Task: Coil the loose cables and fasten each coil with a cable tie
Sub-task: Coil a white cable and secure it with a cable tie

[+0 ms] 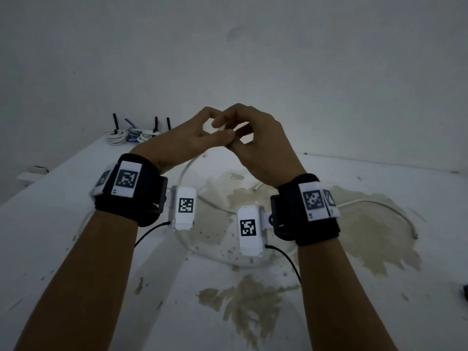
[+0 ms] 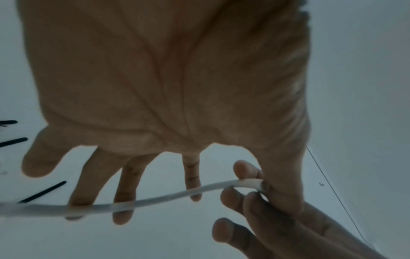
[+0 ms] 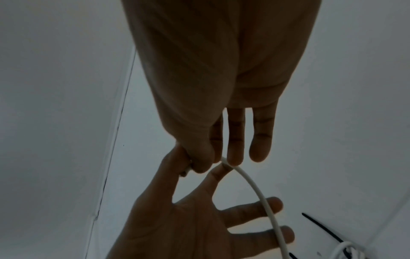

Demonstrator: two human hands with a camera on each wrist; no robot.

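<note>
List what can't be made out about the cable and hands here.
- Cable end: hidden by fingers in every view; plug type unknown.
- Left hand: pinching or just touching the cable? Right hand covers the contact, head view.
- Coils, head view: too small and dim to count.
- Cable's far length: cut off at left wrist view's left edge.

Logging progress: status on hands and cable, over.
Left hand, right hand both pinch white cable end, raised over table. Rest of cable loose, uncoiled. Tied coils far left, clear of the work.
</note>
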